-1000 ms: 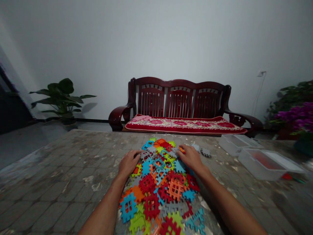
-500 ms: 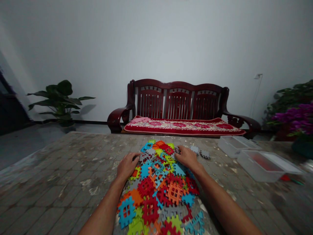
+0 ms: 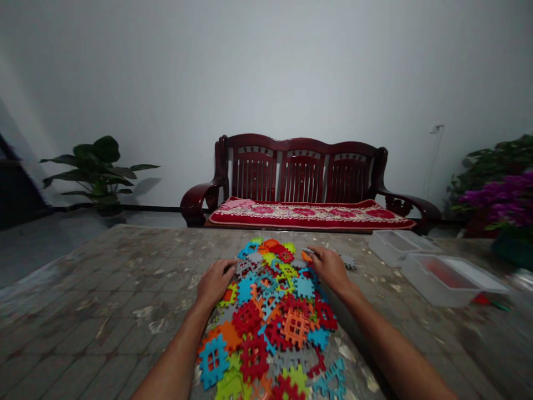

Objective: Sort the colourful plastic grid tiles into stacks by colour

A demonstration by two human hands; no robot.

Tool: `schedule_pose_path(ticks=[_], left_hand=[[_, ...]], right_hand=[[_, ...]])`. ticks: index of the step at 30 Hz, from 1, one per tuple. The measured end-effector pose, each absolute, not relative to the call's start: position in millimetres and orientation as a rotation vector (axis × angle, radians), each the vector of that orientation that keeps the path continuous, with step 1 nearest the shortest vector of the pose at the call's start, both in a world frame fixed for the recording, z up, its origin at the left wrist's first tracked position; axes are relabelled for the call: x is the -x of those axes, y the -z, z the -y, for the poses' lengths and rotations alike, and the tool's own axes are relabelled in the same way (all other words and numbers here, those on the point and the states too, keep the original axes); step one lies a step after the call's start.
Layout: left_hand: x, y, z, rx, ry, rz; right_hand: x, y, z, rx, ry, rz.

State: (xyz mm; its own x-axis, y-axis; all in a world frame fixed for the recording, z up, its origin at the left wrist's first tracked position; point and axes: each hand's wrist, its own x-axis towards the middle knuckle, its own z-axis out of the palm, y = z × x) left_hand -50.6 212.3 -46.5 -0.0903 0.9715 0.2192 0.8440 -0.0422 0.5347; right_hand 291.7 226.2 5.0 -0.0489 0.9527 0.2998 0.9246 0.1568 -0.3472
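A long heap of interlocking plastic tiles in red, orange, blue, green and grey lies on the table in front of me. My left hand rests at the heap's left edge, thumb apart from the fingers, its fingertips next to a grey tile. Beyond the heap's right edge, my right hand has its fingers bent around a grey tile, mostly hidden by them. An orange tile shows by its fingertips. Another grey tile lies just right of this hand.
Two clear plastic boxes stand on the right of the stone-patterned table, with something red in the nearer one. A dark red wooden bench is behind the table. Potted plants flank it.
My right hand has shifted right, away from the heap, with the grey tile. It now covers one loose grey tile. A light blue tile shows more fully. My left hand stays put.
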Motion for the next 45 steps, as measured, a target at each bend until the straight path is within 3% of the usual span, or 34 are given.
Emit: schedule_pose_path(ticks=[5,13,31,45], left_hand=[[52,48,-214,-1.955,-0.808,-2.007],[53,51,-216,-1.965,-0.823,-2.004],[54,52,-216,-1.970,-0.844,-1.994],[56,54,-217,-1.979,-0.840,-1.981]], right_hand=[[-340,14,-201,1.709,0.030,2.064],[-379,50,-188,1.776,-0.145,1.921],[-392,25,-182,1.817,-0.107,2.028],[-391,-5,-256,1.827,-0.044,2.005]])
